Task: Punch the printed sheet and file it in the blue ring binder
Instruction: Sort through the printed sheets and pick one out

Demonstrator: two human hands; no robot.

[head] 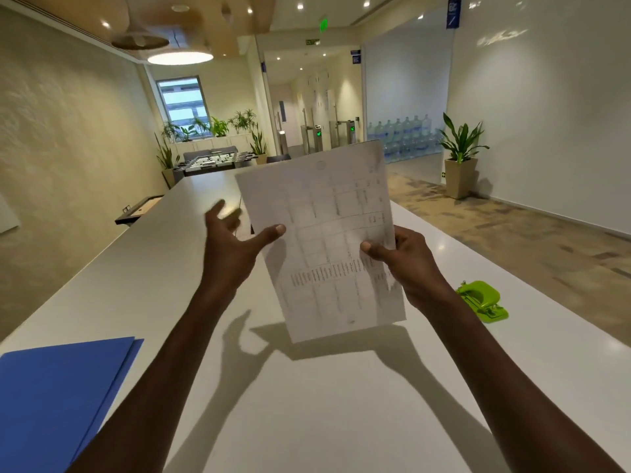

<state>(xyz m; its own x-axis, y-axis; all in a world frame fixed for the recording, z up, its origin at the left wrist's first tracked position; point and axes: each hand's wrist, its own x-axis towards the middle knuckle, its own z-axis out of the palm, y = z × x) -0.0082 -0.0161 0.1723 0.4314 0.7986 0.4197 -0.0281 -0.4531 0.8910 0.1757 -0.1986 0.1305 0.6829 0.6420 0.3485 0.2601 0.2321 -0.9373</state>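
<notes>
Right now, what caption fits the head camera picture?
Right hand holds the printed sheet above the table; green punch and blue binder wait.

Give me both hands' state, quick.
Left hand: open, fingers spread, thumb at the printed sheet edge.
Right hand: pinching the sheet's right edge.

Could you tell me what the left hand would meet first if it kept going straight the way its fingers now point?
Probably the printed sheet: the left hand is open, thumb at the sheet's left edge. Depth is unclear; the fingers might pass behind it.
</notes>
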